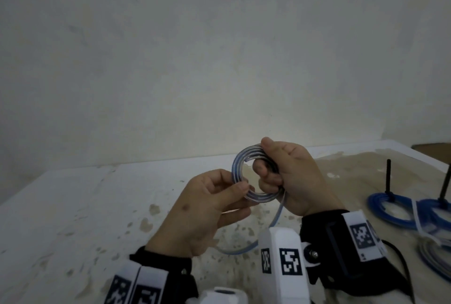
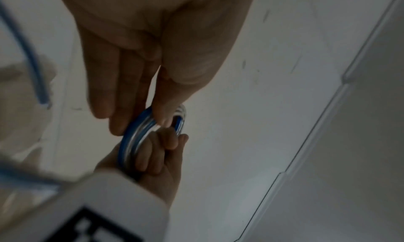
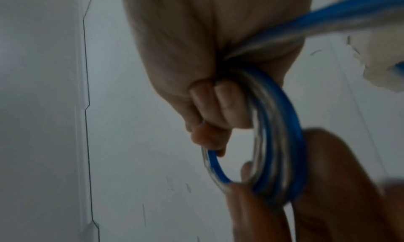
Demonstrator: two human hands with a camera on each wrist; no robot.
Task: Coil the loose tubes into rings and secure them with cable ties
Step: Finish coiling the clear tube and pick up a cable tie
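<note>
A clear and blue tube is wound into a small coil (image 1: 240,174) held up above the table. My right hand (image 1: 288,174) grips the coil's right side with fingers curled through the ring (image 3: 277,142). My left hand (image 1: 219,196) pinches the coil's lower left edge between thumb and fingers (image 2: 140,138). The tube's loose tail (image 1: 246,247) hangs from the coil and trails down toward the table between my wrists.
A worn white table (image 1: 73,206) stands against a plain wall. At the right lie coiled blue tube rings (image 1: 390,208) bound with black cable ties (image 1: 388,179) that stick up, plus a white tie (image 1: 418,220) and a grey coil (image 1: 434,259).
</note>
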